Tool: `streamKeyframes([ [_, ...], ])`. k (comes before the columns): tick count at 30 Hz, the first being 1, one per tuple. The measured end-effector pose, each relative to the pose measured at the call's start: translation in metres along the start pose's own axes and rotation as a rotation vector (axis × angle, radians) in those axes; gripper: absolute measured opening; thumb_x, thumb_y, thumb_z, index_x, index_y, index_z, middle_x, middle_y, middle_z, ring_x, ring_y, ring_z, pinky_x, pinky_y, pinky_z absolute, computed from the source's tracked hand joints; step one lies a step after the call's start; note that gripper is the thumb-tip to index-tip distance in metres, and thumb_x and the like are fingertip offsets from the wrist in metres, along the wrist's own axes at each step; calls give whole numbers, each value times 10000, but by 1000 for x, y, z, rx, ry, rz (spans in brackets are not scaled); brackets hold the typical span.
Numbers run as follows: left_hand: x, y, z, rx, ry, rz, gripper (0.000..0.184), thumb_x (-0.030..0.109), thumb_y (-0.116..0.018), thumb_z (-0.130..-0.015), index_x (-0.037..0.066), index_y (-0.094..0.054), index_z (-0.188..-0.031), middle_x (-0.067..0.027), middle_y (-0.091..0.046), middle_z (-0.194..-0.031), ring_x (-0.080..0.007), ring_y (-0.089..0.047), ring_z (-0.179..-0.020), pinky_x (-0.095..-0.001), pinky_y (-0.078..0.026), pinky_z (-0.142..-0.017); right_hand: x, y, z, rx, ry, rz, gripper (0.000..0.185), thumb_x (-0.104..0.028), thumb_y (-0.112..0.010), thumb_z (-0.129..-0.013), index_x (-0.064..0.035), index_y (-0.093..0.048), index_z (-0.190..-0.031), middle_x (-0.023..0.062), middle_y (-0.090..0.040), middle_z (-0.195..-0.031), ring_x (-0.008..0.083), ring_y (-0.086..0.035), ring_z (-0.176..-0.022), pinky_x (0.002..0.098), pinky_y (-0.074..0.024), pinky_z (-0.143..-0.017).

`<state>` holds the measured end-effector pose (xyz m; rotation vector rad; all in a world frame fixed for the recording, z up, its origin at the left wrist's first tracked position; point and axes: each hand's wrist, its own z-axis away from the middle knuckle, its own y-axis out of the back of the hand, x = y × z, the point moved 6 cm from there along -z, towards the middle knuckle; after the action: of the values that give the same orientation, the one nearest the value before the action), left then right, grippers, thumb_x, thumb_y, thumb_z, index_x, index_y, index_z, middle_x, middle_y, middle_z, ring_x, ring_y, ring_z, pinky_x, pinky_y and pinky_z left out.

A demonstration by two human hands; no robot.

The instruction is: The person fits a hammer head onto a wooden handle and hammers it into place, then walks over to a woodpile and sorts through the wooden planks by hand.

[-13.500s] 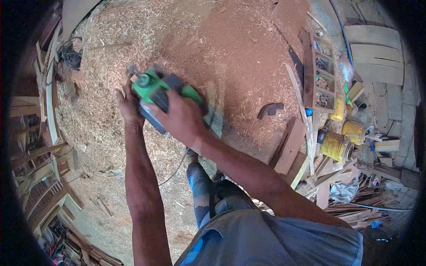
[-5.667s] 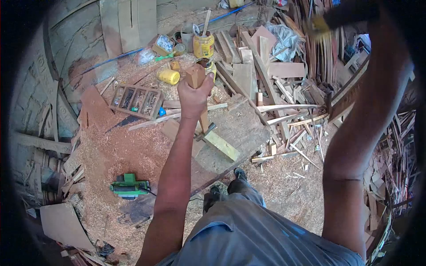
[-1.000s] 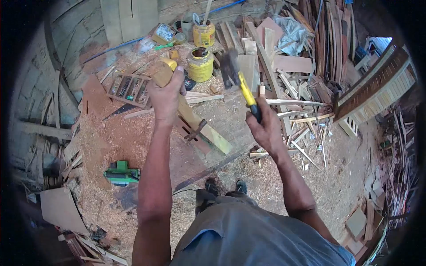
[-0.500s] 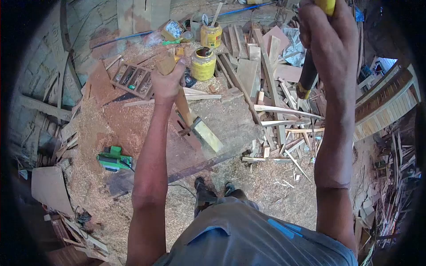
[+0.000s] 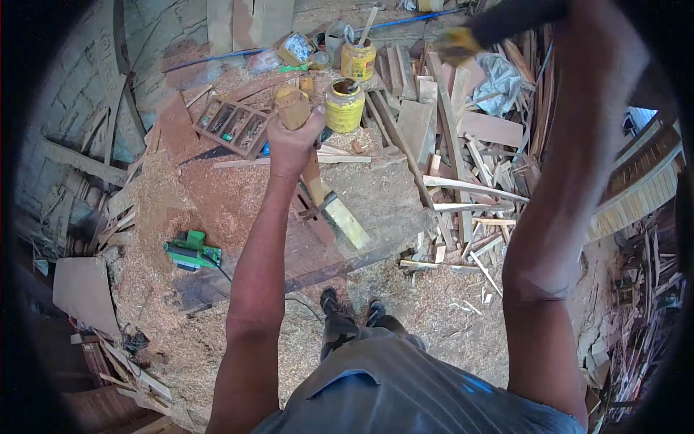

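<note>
Gripping the wood at 11 o'clock, the left hand is clenched just below its top; the right hand, at 1 o'clock, grasps a blurred hammer. A stray blow could catch the left thumb, or glance toward the open jar at its 2 o'clock. Uneven support could tip the wood on the desk.

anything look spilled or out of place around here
Yes, it looks messy: shavings are strewn around the green power tool, and offcuts lie jumbled beyond the work surface. The yellow jar near the left hand stands uncovered, so debris could fall in. I can't see any clear damage.
</note>
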<state>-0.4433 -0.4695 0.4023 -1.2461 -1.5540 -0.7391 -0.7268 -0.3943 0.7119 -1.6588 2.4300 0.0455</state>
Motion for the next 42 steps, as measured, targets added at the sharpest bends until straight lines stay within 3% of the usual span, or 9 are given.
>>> streamKeyframes([
  [3, 2, 3, 8, 19, -17, -19, 196, 161, -806, -884, 9, -695, -935, -3, -676, -795, -102, -633, -683, -274, -517, -626, 66, -40, 106, -158, -42, 633, 135, -124, -633, -895, -32, -653, -798, 168, -697, -749, 351, -693, -701, 476, -539, -657],
  [5, -4, 11, 8, 72, -185, -78, 224, 173, -815, -878, 1, -683, -938, -16, -665, -797, -124, -633, -687, -288, -523, -622, 40, -75, 209, -1255, -80, 576, 279, -143, -640, -890, -62, -557, -1143, 208, -690, -766, 432, -689, -729, 547, -548, -678],
  [11, 8, 5, 19, 87, -69, 51, 195, 148, -813, -869, 16, -687, -937, -5, -679, -806, -102, -628, -669, -278, -507, -597, 11, -52, 157, -901, -174, 276, 337, -102, -654, -883, -67, -564, -1206, 209, -690, -740, 423, -698, -712, 550, -540, -641],
  [15, 6, 11, 18, 46, -14, 23, 173, 156, -800, -889, 47, -677, -837, 15, -650, -725, -72, -582, -572, -268, -463, -510, -34, -24, 18, -123, -104, 182, 226, -212, -674, -967, -41, -635, -1109, 8, -608, -745, 123, -575, -626, 304, -477, -593],
  [20, 8, 17, 21, 62, -22, 10, 185, 161, -796, -889, 46, -667, -821, 9, -636, -688, -74, -569, -541, -271, -446, -484, 11, -72, 97, -333, 491, 1149, 273, -125, -603, -931, -69, -562, -1195, 145, -669, -752, 322, -656, -675, 471, -514, -612],
  [23, 7, 16, 26, 56, -77, -23, 188, 156, -800, -884, 43, -662, -826, 3, -635, -686, -89, -576, -546, -278, -450, -491, 36, -84, 229, -1260, -111, 498, 310, -68, -554, -916, -74, -555, -1226, 189, -706, -760, 394, -689, -666, 539, -531, -591],
  [31, 4, 9, 26, 59, -23, -20, 227, 175, -806, -862, 44, -647, -766, 11, -619, -655, -91, -568, -536, -279, -447, -497, 3, -31, 105, -580, 59, 260, 419, -194, -725, -962, -86, -605, -1348, 127, -738, -1098, 235, -725, -951, 412, -546, -777],
  [33, 5, 8, 25, 51, -18, -17, 237, 179, -803, -866, 52, -638, -752, 16, -614, -649, -86, -561, -527, -278, -444, -491, -3, -11, 39, -332, -215, 255, 237, -207, -719, -966, 4, -670, -1065, 30, -649, -753, 130, -593, -661, 304, -498, -637],
  [42, -7, 2, 18, 41, -97, -19, 208, 174, -786, -870, 43, -646, -792, 12, -615, -653, -78, -553, -527, -275, -441, -491, 39, -70, 241, -1195, -220, 470, 289, -62, -564, -891, -46, -535, -1178, 181, -689, -730, 403, -699, -677, 542, -542, -597],
])
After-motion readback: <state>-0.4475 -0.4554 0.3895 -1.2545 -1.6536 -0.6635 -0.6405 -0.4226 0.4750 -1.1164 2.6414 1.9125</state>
